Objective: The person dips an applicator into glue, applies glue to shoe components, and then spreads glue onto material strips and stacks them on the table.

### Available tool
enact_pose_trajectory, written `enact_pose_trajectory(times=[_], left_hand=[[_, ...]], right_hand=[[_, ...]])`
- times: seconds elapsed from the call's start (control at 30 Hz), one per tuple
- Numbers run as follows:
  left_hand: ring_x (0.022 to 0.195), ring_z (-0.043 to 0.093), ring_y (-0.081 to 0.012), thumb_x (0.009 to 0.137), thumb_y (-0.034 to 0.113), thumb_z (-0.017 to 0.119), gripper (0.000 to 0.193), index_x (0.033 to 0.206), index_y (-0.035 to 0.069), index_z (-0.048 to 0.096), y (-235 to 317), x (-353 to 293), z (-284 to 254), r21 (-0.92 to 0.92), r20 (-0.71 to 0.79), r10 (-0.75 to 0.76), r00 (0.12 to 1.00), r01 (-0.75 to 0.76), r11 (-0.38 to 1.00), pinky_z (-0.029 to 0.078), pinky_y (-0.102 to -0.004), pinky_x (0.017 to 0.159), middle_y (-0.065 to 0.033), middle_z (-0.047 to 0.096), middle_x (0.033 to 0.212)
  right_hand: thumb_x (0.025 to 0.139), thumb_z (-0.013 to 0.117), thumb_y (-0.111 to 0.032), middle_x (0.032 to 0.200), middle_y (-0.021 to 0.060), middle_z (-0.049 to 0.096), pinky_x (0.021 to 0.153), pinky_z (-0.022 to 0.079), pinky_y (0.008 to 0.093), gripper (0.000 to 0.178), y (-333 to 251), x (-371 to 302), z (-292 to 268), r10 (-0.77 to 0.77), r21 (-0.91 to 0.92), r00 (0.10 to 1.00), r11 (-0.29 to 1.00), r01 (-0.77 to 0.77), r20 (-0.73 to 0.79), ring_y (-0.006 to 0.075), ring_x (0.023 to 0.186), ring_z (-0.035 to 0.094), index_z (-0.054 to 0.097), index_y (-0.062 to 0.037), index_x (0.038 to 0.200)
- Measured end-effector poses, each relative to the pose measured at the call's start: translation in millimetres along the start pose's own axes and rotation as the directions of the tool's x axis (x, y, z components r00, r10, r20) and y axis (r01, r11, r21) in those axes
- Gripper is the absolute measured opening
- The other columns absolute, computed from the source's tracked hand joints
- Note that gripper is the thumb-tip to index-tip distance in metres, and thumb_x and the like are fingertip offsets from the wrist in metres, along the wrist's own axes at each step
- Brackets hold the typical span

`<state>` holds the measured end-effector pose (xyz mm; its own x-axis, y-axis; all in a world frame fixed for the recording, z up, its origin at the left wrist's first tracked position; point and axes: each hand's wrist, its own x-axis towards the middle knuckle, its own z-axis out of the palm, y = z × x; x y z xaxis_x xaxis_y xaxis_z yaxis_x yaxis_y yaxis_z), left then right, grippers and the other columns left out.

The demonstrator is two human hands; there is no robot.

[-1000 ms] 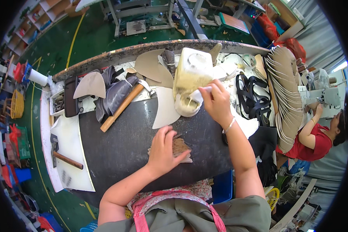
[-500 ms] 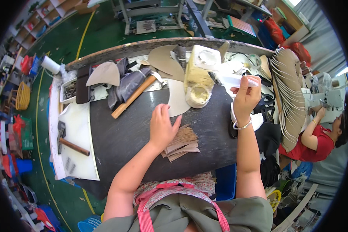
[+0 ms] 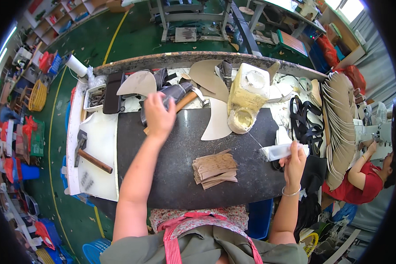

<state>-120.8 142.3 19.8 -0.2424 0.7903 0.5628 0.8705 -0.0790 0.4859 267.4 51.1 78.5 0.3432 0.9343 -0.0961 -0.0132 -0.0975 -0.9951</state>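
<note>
My left hand (image 3: 159,116) is over a rolled grey leather-like piece (image 3: 178,91) and the wooden handle of a hammer (image 3: 187,100). Its fingers look apart, touching or just above the grey piece; the fingertips are partly hidden. In my right hand (image 3: 295,165) is a white-handled glue brush (image 3: 278,152), held over the right side of the black work mat (image 3: 171,176). A thin strand runs from the brush's tip to the glue-crusted yellowish container (image 3: 249,90) with its small open cup (image 3: 243,119). A stack of brown strips (image 3: 215,169) lies at the mat's middle.
Cream curved pieces (image 3: 216,121) lie beside the container. A second hammer (image 3: 94,160) rests on the white board at left. Black straps (image 3: 304,123) and a row of layered beige pieces (image 3: 339,127) line the right side. A co-worker in red (image 3: 361,178) sits at far right.
My left hand has left the cream piece and brown strips, moving up and left to the grey piece. My right hand has lowered the brush away from the container, toward me.
</note>
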Motion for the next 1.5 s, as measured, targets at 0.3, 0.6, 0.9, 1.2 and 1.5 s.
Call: enact_pose_trajectory(times=[0.3,0.6,0.9,1.2,1.5], left_hand=[[0.084,0.063,-0.0459,0.076,0.003,0.053,0.027,0.098,-0.004,0.066,-91,71,-12,0.177,0.206,-0.075,0.976,0.039,0.984,0.049,-0.0527,0.078,-0.0303,0.064,0.084],[0.068,0.056,-0.0147,0.093,0.022,0.06,0.023,0.096,0.002,0.049,139,-56,-54,-0.602,0.476,-0.03,0.879,0.35,0.717,0.046,-0.0327,0.061,-0.0111,0.06,0.074],[0.125,0.05,-0.0404,0.092,0.018,0.06,0.017,0.094,0.003,0.052,197,-113,-42,-0.815,0.301,0.485,0.821,-0.042,0.578,0.041,-0.0426,0.101,-0.0272,0.043,0.143],[0.097,0.059,-0.0289,0.085,0.041,0.072,0.054,0.117,0.001,0.054,225,-116,-31,-0.772,0.512,0.289,0.809,0.286,0.567,0.049,-0.0388,0.084,-0.0183,0.058,0.106],[0.067,0.063,-0.0372,0.094,0.028,0.061,0.028,0.085,0.002,0.06,248,-141,-32,-0.732,0.636,0.597,0.49,0.138,0.667,0.049,-0.0431,0.059,-0.0182,0.062,0.072]], right_hand=[[0.097,0.058,-0.014,0.083,0.0118,0.065,0.051,0.05,0.028,0.017,7,-30,5,0.058,0.339,0.997,0.94,-0.037,-0.055,0.0186,0.058,0.063,0.055,0.0011,0.104],[0.098,0.057,-0.012,0.084,0.0155,0.067,0.054,0.054,0.0292,0.016,-11,-73,26,-0.1,0.348,0.995,0.932,0.1,-0.018,0.0201,0.062,0.067,0.053,0.0031,0.099],[0.095,0.059,-0.006,0.084,0.0163,0.07,0.058,0.056,0.0275,0.013,-9,-108,25,-0.232,0.096,0.96,0.964,0.249,-0.159,0.0178,0.065,0.069,0.053,0.0053,0.095],[0.093,0.063,-0.008,0.076,0.0131,0.07,0.055,0.054,0.0264,0.015,-5,-128,5,-0.221,0.075,0.963,0.969,0.235,-0.154,0.015,0.062,0.069,0.055,0.0047,0.093],[0.095,0.062,-0.015,0.063,0.001,0.062,0.043,0.041,0.0243,0.017,-7,-139,-40,0.055,0.198,0.986,0.98,-0.024,-0.155,0.0067,0.048,0.053,0.06,-0.0013,0.085]])
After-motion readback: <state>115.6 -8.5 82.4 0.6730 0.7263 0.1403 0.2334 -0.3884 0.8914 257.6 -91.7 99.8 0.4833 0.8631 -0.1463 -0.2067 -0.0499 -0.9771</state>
